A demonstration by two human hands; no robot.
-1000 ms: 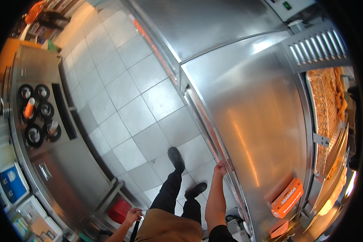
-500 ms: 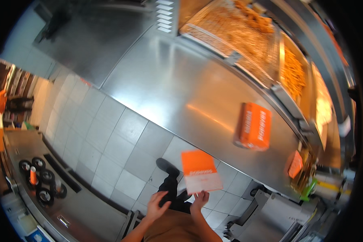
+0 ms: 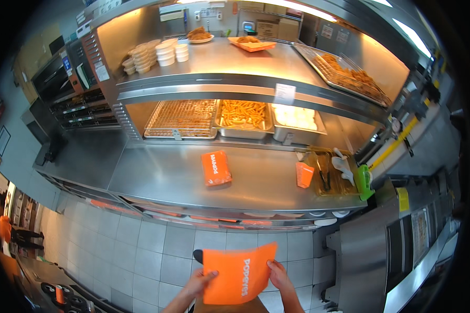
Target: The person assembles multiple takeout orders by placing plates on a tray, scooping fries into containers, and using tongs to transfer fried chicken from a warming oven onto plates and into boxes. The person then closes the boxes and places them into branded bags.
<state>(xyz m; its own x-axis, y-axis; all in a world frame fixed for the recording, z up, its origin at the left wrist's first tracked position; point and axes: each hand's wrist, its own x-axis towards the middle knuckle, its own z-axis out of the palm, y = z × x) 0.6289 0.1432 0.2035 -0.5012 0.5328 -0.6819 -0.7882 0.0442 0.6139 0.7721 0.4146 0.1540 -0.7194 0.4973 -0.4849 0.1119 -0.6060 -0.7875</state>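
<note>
Orange flat carton (image 3: 238, 273): left hand (image 3: 199, 284) and right hand (image 3: 279, 275) are gripping its side edges. Still unfolded. A formed box (image 3: 215, 167) is lying on the counter (image 3: 162, 175) well ahead of both.

A flat orange carton (image 3: 238, 275) with white lettering is low in the middle, held at its 2 side edges. On the steel counter lies a closed orange box (image 3: 215, 168), and right of it a smaller orange sleeve (image 3: 304, 175). A white label (image 3: 284, 94) hangs on the shelf edge.
</note>
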